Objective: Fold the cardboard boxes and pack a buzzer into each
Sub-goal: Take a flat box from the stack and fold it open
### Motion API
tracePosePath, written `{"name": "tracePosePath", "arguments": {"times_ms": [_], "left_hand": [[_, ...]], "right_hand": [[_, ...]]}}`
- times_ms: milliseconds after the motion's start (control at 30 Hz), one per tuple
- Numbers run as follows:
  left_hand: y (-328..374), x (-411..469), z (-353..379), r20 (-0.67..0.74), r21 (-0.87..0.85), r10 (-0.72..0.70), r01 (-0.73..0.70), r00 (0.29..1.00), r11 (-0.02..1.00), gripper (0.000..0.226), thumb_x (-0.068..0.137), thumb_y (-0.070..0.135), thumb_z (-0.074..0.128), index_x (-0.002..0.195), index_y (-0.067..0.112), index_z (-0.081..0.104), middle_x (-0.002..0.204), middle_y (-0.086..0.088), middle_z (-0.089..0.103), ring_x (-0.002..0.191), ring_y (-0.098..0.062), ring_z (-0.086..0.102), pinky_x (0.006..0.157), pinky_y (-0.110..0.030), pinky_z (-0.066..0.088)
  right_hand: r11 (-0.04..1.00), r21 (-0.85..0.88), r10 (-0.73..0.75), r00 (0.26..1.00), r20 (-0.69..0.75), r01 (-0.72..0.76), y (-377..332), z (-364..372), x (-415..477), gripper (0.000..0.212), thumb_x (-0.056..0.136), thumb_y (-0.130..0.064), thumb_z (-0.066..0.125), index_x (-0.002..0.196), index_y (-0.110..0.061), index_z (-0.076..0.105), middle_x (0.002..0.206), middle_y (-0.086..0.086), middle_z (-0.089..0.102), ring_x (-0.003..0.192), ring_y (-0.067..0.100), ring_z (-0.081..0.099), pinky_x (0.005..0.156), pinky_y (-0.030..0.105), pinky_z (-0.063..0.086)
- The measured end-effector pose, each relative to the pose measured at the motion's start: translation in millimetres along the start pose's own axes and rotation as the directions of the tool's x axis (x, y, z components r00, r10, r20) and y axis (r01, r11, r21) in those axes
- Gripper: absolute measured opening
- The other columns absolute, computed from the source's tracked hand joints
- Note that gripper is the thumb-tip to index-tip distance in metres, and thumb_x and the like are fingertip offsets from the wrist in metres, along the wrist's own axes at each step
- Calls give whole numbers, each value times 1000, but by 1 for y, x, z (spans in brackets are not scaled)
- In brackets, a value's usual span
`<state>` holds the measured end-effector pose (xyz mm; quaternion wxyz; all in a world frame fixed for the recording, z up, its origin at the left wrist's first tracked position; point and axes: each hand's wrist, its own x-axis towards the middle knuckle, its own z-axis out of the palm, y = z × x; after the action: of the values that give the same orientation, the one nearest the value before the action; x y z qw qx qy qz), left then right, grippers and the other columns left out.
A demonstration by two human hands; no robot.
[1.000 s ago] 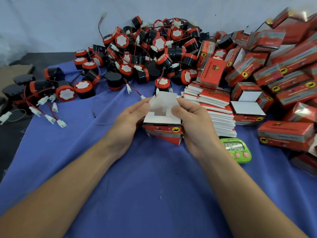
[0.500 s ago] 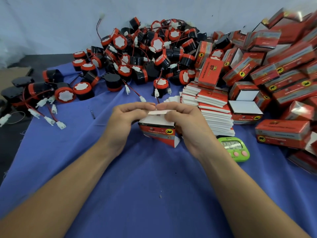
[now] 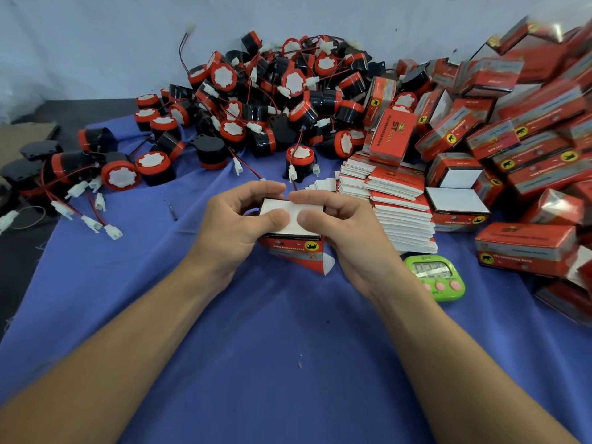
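The left hand [image 3: 234, 225] and right hand [image 3: 346, 232] grip a red box [image 3: 294, 248] between them at the middle of the blue desk [image 3: 288, 347]. Their fingers [image 3: 256, 191] are curled over its far edge and both thumbs press its white top flap. Loose buzzers [image 3: 272, 100] are heaped behind, and flat boxes [image 3: 400, 200] are stacked just to the right, near a green timer [image 3: 432, 274].

The head-worn camera looks forward and down (quite near) onto the blue cloth [image 3: 288, 347].
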<state>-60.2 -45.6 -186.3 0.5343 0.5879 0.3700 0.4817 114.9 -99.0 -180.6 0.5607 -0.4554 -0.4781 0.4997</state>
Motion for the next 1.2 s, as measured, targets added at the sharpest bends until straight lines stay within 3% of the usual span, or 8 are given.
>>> {"name": "tracePosePath", "arguments": {"times_ms": [67, 200, 400, 633, 833, 967, 1133, 1200], "left_hand": [[1, -1, 0, 0, 5, -1, 1, 1000, 1000, 33, 82, 1, 82, 103, 26, 77, 105, 2, 79, 94, -10, 74, 76, -18, 56], [3, -3, 5, -7, 47, 25, -24, 1000, 999, 31, 71, 16, 82, 94, 37, 79, 100, 7, 79, 92, -10, 74, 75, -20, 57], [-1, -3, 8, -28, 98, 72, -69, 997, 993, 36, 68, 16, 81, 87, 47, 77, 98, 8, 79, 91, -11, 75, 73, -21, 57], [2, -2, 6, 19, -66, 1, 0, 1000, 998, 31, 74, 11, 73, 91, 36, 83, 100, 5, 79, 94, -10, 72, 78, -21, 57], [4, 1, 3, 64, -13, -36, 36, 997, 999, 32, 65, 5, 79, 85, 30, 81, 91, 6, 79, 85, -7, 71, 70, -20, 56], [1, 1, 5, 37, 34, -14, 13, 999, 999, 37, 73, -6, 81, 87, 28, 79, 90, 7, 79, 84, -8, 71, 71, -22, 57], [6, 1, 6, 23, -145, -98, 101, 995, 984, 17, 76, 20, 72, 84, 28, 84, 93, 1, 79, 84, -12, 72, 71, -21, 57], [5, 0, 8, 29, -131, -102, 105, 994, 986, 18, 77, 20, 71, 88, 26, 83, 93, 1, 78, 84, -13, 72, 69, -21, 56]], "right_hand": [[1000, 10, 16, 1000, -14, -16, -1, 1, 0, 29, 80, -15, 77, 109, -19, 80, 104, 14, 78, 99, 32, 75, 89, 49, 61], [997, -74, 26, 994, -108, -34, 0, 6, 1, 38, 76, 3, 71, 107, -18, 80, 93, 13, 79, 89, 32, 77, 84, 54, 62], [974, -223, 4, 984, -176, -43, -3, 12, 4, 43, 74, 10, 68, 99, -23, 80, 85, 1, 79, 82, 22, 77, 78, 49, 64], [982, -180, 29, 985, -169, -60, -8, 6, 0, 34, 78, -3, 71, 105, -21, 80, 93, 3, 80, 89, 24, 77, 83, 51, 63], [947, -320, -27, 986, -165, -28, -5, 8, 1, 37, 68, -9, 69, 99, -26, 81, 95, -4, 79, 92, 17, 75, 81, 48, 63], [926, -377, -58, 977, -206, -24, -5, 13, 2, 36, 70, -5, 67, 96, -26, 81, 93, -6, 78, 93, 16, 74, 83, 47, 62], [969, -242, -15, 969, -247, -47, -11, 13, -2, 20, 83, -33, 69, 93, -21, 81, 90, 10, 76, 91, 34, 71, 85, 56, 60], [962, -264, 6, 969, -248, -73, -15, 10, -3, 40, 91, -44, 62, 93, -6, 73, 89, 25, 69, 81, 40, 64, 79, 53, 57]]}}
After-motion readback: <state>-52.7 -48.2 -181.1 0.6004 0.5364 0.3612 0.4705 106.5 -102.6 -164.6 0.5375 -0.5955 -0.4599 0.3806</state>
